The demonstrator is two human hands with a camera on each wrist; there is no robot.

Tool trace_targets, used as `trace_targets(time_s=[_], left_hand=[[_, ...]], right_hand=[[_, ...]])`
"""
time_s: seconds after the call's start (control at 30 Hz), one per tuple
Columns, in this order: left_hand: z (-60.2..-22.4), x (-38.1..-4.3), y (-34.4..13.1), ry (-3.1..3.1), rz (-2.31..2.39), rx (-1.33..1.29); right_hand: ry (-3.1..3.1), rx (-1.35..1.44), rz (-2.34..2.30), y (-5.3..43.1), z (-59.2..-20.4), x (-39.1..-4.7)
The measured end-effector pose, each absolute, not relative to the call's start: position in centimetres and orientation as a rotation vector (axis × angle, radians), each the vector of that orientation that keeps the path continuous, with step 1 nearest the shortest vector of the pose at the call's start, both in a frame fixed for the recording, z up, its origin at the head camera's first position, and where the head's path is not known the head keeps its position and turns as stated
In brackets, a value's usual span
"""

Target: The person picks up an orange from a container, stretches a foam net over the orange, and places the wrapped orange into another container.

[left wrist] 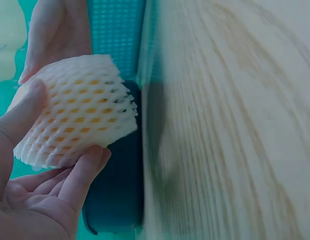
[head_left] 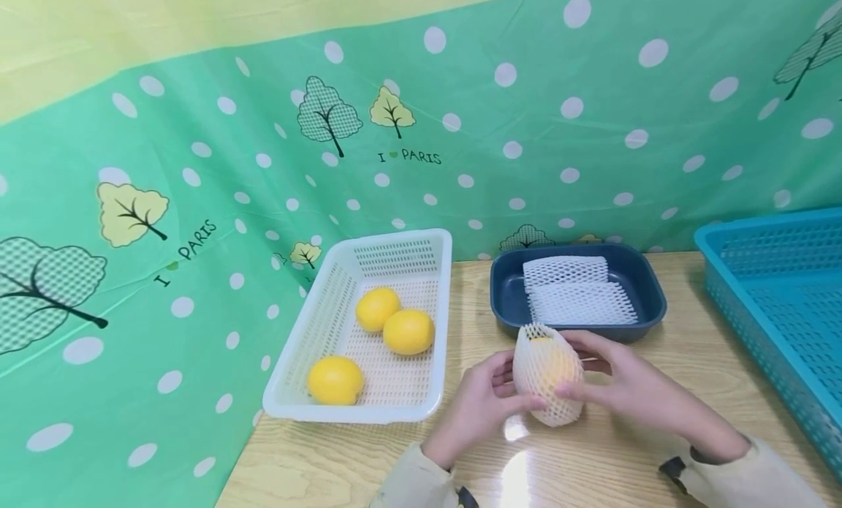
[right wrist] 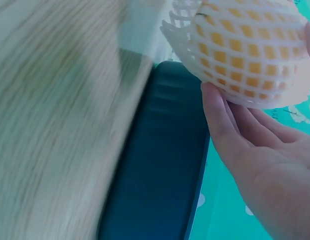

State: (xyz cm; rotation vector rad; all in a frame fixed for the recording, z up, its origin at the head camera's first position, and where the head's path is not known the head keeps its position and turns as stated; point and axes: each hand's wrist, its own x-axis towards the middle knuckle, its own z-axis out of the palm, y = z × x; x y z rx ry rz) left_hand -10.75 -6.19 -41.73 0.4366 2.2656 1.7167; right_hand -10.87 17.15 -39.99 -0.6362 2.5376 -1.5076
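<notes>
A yellow fruit in a white foam net sleeve (head_left: 549, 376) is between my two hands, above the wooden table in front of the dark blue tray. My left hand (head_left: 478, 400) grips its left side, thumb in front and fingers behind. On the other side my right hand (head_left: 631, 387) holds it, thumb on the net and fingers round the back. Through the mesh the yellow skin shows in the left wrist view, where the net sleeve (left wrist: 77, 112) reaches past the fruit at one end. In the right wrist view, fingertips (right wrist: 213, 97) press the net from below.
A white basket (head_left: 279, 398) with several yellow fruits stands at the left. Behind my hands, the dark blue tray (head_left: 503, 303) holds white foam nets (head_left: 579, 300). A large blue basket (head_left: 743, 296) is at the right. A green dotted cloth (head_left: 408, 194) hangs behind.
</notes>
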Motion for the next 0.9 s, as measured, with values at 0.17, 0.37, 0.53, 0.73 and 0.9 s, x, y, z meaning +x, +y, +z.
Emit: trace_targets(time_s=[0.17, 0.37, 0.53, 0.73, 0.9], left_hand=[[-41.2, -10.7, -6.0, 2.182, 1.820, 0.367], [-40.8, -10.7, -5.8, 2.132, 1.885, 0.307], [-40.3, -10.9, -5.8, 2.117, 1.923, 0.305], [-39.8, -11.0, -5.6, 2.103, 1.952, 0.274], [-39.5, -11.0, -5.5, 2.113, 1.954, 0.235]], right_hand=[[2.501, -0.585, -1.611, 17.3, -39.7, -10.7], [2.476, -0.505, -1.647, 17.6, -39.1, -10.4], [2.558, -0.474, -1.567, 17.6, -38.6, -10.5], [2.562, -0.453, -1.553, 17.8, -38.1, -10.6], [2.563, -0.483, -1.561, 17.7, -37.8, -10.7]])
